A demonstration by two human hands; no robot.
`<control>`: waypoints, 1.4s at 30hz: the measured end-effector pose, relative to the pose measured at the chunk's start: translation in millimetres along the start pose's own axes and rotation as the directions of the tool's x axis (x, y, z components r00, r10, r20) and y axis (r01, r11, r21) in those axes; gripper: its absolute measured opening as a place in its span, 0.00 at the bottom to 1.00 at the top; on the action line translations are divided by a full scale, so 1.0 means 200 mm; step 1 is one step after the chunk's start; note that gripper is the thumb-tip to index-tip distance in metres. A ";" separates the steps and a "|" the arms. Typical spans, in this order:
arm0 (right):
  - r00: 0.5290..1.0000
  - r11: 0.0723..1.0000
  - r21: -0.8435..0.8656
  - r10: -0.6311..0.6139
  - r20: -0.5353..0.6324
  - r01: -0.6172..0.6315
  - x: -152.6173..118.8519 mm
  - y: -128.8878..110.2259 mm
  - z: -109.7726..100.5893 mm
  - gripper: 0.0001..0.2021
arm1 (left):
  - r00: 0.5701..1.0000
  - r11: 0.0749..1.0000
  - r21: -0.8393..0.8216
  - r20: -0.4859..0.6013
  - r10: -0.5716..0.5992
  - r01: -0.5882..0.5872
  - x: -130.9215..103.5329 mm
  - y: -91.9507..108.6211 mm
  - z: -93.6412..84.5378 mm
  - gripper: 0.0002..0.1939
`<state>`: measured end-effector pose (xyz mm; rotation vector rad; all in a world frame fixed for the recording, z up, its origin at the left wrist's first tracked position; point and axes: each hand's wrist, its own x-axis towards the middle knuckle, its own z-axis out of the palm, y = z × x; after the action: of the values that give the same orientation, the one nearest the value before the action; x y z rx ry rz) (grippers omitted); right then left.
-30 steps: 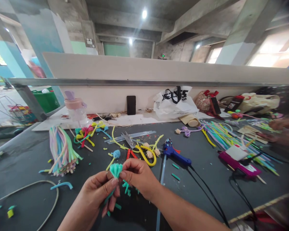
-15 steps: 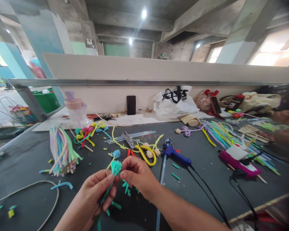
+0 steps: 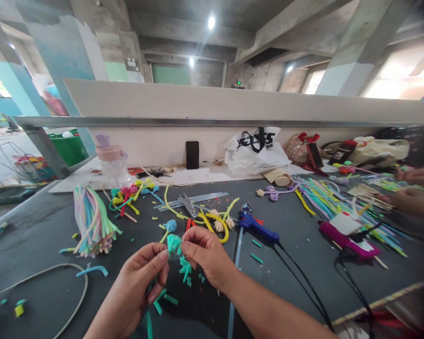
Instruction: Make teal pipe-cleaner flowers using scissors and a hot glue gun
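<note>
My left hand pinches a green fuzzy pipe-cleaner flower at its base, between thumb and fingers. A green stem hangs below that hand. On the flower's right edge, the thumb and forefinger of my right hand are pinched together. Just behind the flower is a blue fuzzy ball on a yellow stem. Short green cut pieces lie on the table below my hands. Beyond them are scissors with red handles, partly hidden, and a looped yellow pipe cleaner.
A blue glue gun lies to the right, its cord running to the front edge. A pastel pipe-cleaner bundle is at left, near a bottle. A phone stands behind. At far right are a co-worker's hands and a magenta device.
The green flower has moved slightly up and right, with my left fingers shifting along with it. My right hand still pinches its edge. The co-worker's hands have moved a little left.
</note>
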<state>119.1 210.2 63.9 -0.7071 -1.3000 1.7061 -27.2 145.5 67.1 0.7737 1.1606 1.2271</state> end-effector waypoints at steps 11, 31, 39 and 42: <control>0.998 0.963 -0.264 -0.047 0.033 0.054 0.00 0.01 0.02 0.18 | 0.997 0.991 -0.110 0.023 -0.080 0.082 0.01 0.00 -0.02 0.16; 0.949 0.761 -0.567 -0.260 0.179 0.315 0.02 -0.06 -0.06 0.15 | 0.985 0.977 -0.185 0.152 -0.079 0.107 0.00 0.03 -0.06 0.15; 0.884 0.480 -0.743 -0.273 0.379 0.466 0.02 -0.04 -0.06 0.04 | 0.983 0.953 -0.279 0.166 -0.072 0.117 0.02 0.01 -0.09 0.13; 0.882 0.495 -0.730 -0.264 0.390 0.471 0.03 -0.03 -0.07 0.05 | 0.975 0.933 -0.333 0.211 -0.068 0.137 0.02 0.01 -0.10 0.14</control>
<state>130.4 222.1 65.0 -0.6492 -2.2700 0.7587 -47.2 147.0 62.3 0.5463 0.7850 1.1956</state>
